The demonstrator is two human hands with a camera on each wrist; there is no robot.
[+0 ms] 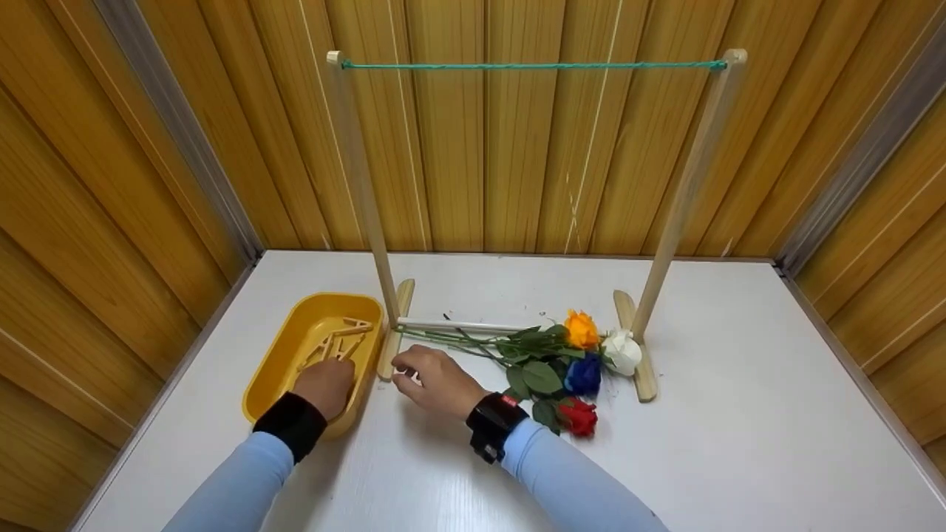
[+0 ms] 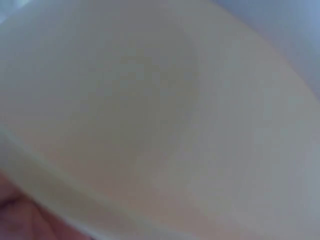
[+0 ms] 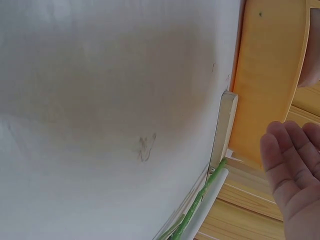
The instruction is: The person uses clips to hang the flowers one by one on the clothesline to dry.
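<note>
With my left hand reaching among clothespins in the yellow tray, grasp unseen, and my right hand resting slack-fingered near the rose stems, a careless sweep risks nudging the drying rack's foot.

Left hand reaches into the yellow tray of clothespins — right hand rests by the rose stems.

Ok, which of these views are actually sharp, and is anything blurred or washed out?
Head view: sharp and evenly lit, with the yellow tray, roses and both hands readable. Left wrist view: wholly out of focus, a pale washed-out blur with nothing identifiable. Right wrist view: usable, the white table and right hand slightly soft, with a faint broad shadow.
</note>
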